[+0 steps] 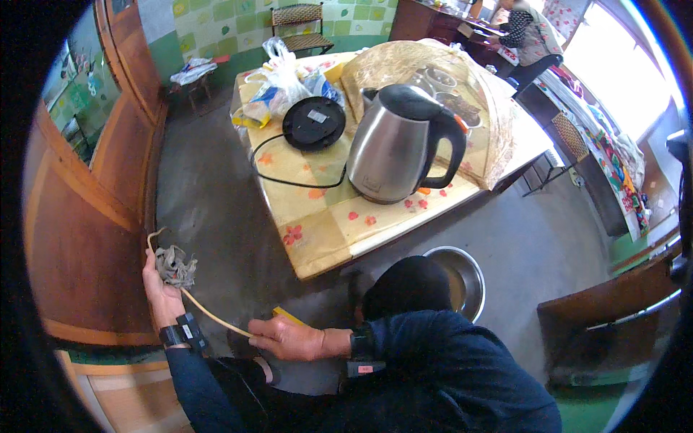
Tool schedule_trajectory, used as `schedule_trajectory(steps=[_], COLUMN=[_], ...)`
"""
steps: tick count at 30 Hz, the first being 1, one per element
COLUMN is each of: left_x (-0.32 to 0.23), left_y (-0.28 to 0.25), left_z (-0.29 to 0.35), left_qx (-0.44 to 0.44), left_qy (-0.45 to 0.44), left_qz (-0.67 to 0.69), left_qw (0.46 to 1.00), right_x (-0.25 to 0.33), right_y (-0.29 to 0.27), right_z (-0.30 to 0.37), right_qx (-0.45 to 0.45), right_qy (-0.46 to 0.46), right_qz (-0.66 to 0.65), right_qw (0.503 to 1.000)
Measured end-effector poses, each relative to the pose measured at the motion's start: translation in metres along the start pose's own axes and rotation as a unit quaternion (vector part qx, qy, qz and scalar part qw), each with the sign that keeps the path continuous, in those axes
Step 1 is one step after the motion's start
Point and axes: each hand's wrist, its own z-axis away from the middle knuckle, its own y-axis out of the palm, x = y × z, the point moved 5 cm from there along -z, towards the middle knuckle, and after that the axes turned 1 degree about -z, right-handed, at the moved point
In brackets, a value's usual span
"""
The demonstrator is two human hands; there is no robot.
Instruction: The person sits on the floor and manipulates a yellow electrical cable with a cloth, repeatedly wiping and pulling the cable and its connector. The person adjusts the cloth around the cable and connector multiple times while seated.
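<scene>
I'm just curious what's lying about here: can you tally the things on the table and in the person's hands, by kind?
Steel electric kettle: 1
Black kettle base with cord: 1
Mesh food cover: 1
Plastic bags: 1 bunch, number unclear
Rag mop on a thin stick, in the left hand and right hand: 1
Total: 5

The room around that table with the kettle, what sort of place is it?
Most likely a home kitchen or dining room. A steel electric kettle stands beside its base on a table with a flowered cloth, a mesh food cover sits behind, and a metal bowl is on the concrete floor.
</scene>
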Motion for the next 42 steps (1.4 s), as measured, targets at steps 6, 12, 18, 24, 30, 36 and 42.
schedule_trajectory(steps=[6,12,18,24,30,36,42], left_x=[0.007,0.007,0.010,0.027,0.031,0.043,0.049], left_y=[0.014,0.017,0.019,0.024,0.066,0.099,0.091], left_z=[0.003,0.004,0.004,0.010,0.051,0.109,0.075], left_qx=[-0.005,-0.008,-0.010,-0.009,0.023,0.052,0.076], left_qy=[0.014,0.005,0.019,0.008,-0.007,-0.039,-0.053], left_qz=[0.001,0.041,0.058,0.064,0.057,0.026,0.089], left_qw=[1.000,0.999,0.998,0.998,0.998,0.998,0.992], right_x=[0.000,-0.006,-0.008,-0.011,-0.015,-0.032,-0.022], right_y=[-0.001,0.002,-0.001,-0.008,-0.011,-0.008,-0.010], right_z=[0.001,0.002,-0.007,-0.013,-0.019,-0.029,-0.031], right_qx=[0.032,0.049,0.031,0.000,-0.006,0.003,-0.044], right_qy=[0.037,0.040,0.036,0.050,0.055,0.207,0.136], right_qz=[0.011,0.002,0.006,0.000,0.013,-0.098,-0.048], right_qw=[0.999,0.998,0.999,0.999,0.998,0.973,0.989])
